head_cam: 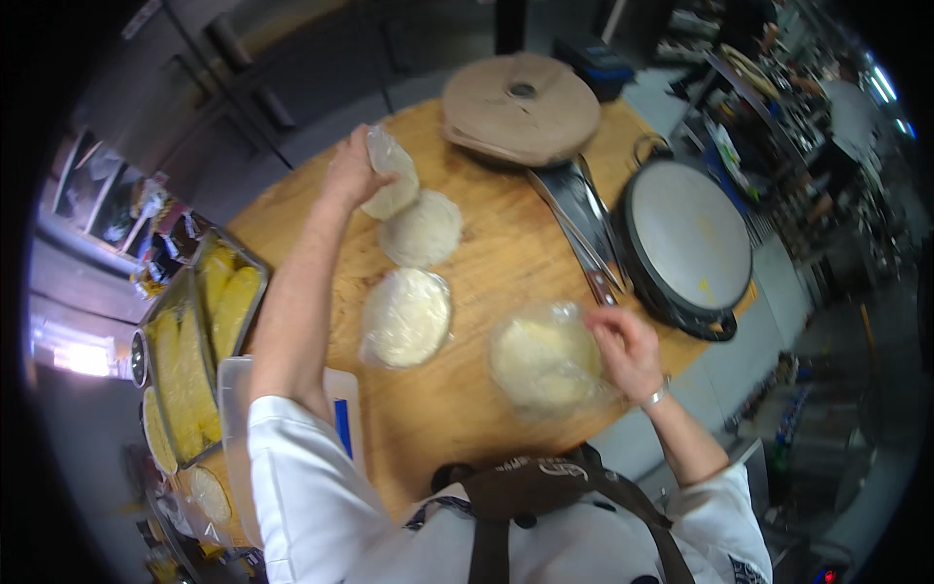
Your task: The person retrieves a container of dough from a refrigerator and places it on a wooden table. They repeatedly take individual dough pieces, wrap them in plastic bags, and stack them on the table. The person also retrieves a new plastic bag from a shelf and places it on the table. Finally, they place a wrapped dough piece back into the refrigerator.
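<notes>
My left hand [356, 169] grips the edge of a pale round disc [398, 182], apparently dough in clear plastic, tilted up off the wooden table [481, 270]. Its lower edge overlaps a second pale disc [427, 232] lying flat. Nearer me rests another plastic-wrapped disc [408, 317], its film wrinkled and shiny. On the right, my right hand [629, 354] has its thumb and fingers pinched together at the edge of a loose clear plastic wrap [565, 312]. Inside that wrap is a yellowish dough-like mass [536, 354], partly blurred.
A black round pan [627, 270] with a grey flat top stands right, beside a wooden-handled knife [600, 285] and metal utensils. Behind is a large brown disc [522, 106]. Trays of wrapped yellow food [179, 365] and a plastic container [237, 431] flank my left arm. People work far right.
</notes>
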The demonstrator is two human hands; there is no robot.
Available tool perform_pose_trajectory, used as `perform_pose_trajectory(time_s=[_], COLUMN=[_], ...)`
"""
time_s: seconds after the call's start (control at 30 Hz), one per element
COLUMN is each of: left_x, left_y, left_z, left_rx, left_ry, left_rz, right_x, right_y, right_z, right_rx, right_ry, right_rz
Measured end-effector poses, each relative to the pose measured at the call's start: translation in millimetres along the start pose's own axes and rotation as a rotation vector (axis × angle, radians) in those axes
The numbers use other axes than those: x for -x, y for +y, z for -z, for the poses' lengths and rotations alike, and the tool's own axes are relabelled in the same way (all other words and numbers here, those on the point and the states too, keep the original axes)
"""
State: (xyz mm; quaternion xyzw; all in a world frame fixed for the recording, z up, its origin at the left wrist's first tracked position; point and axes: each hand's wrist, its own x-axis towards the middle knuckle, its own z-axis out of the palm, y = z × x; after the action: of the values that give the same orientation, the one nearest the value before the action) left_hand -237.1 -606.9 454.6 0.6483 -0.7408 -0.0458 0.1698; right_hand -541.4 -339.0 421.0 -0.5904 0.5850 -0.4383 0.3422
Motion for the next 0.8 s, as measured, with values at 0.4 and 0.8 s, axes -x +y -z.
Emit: perform_pose_trajectory(time_s=[0.4, 0.8], left_x=[232.8, 290.0], left_y=[148.6, 124.4], left_z=[-44.7, 56.2], left_rx=[0.449, 0.643], left_ry=[-0.731, -0.512], left_rz=[-0.333, -0.364], right_x=[-44.7, -48.4], right_y=[68.7, 1.4], right_z=[-14.3, 4.6], right_rx=[0.628, -0.165], right_ry=[-0.251, -0.338], right_rz=[0.453, -0.222])
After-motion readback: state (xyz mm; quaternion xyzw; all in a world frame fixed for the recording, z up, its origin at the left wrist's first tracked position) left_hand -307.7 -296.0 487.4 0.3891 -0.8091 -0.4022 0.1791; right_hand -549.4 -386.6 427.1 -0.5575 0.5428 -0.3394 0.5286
